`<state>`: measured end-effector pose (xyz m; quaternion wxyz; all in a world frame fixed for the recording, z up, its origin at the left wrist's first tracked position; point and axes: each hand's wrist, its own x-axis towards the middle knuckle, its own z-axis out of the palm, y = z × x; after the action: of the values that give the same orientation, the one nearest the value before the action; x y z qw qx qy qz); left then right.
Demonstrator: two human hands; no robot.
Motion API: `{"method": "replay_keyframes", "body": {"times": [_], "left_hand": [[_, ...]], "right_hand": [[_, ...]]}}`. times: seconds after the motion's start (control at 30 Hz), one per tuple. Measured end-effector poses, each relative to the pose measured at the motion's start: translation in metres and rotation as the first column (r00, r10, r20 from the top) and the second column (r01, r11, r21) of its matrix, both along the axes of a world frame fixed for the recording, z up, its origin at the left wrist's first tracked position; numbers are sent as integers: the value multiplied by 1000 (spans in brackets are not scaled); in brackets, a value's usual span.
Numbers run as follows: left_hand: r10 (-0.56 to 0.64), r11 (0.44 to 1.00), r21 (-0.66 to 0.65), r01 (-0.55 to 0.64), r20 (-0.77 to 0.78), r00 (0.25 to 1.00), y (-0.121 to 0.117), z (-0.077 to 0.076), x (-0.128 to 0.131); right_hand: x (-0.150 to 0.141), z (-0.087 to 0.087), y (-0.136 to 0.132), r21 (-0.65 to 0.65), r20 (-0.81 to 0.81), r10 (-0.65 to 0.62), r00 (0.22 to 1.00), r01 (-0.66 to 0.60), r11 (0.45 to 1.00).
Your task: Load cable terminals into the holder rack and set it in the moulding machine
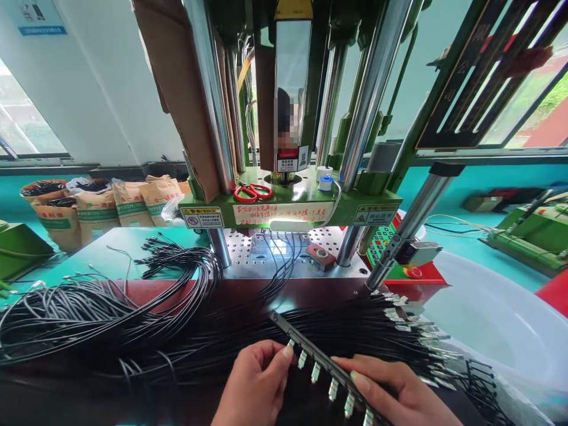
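With the fingers of your right hand [402,390] you clamp the near part of the black strip [320,357], aslant above the desk [317,290], while your left hand [255,384] pinches the connector [291,342] nearest its far end. The step seems to be fitting or adjusting connectors, so the next move calls for a steady strip. Your right hand hides its near end; glare blurs the plate [257,249] under the press [302,190].
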<state>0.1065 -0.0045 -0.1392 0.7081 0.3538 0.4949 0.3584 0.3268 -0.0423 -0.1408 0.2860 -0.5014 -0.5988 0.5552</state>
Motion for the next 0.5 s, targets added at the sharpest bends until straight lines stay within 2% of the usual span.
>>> {"method": "replay_keyframes", "body": {"times": [0.07, 0.27, 0.4, 0.5], "left_hand": [[4, 1000, -21, -4, 0, 1000, 0, 6, 1], [-13, 997, -74, 11, -28, 1000, -2, 21, 1], [-33, 999, -43, 32, -27, 999, -1, 14, 0], [-68, 998, -15, 67, -44, 997, 0, 7, -1]], "right_hand": [[2, 1, 2, 7, 36, 56, 998, -56, 998], [-1, 8, -1, 13, 53, 74, 996, -75, 997], [-3, 11, -1, 10, 28, 84, 996, -85, 996], [-6, 11, 0, 22, -48, 19, 999, -18, 1000]]}}
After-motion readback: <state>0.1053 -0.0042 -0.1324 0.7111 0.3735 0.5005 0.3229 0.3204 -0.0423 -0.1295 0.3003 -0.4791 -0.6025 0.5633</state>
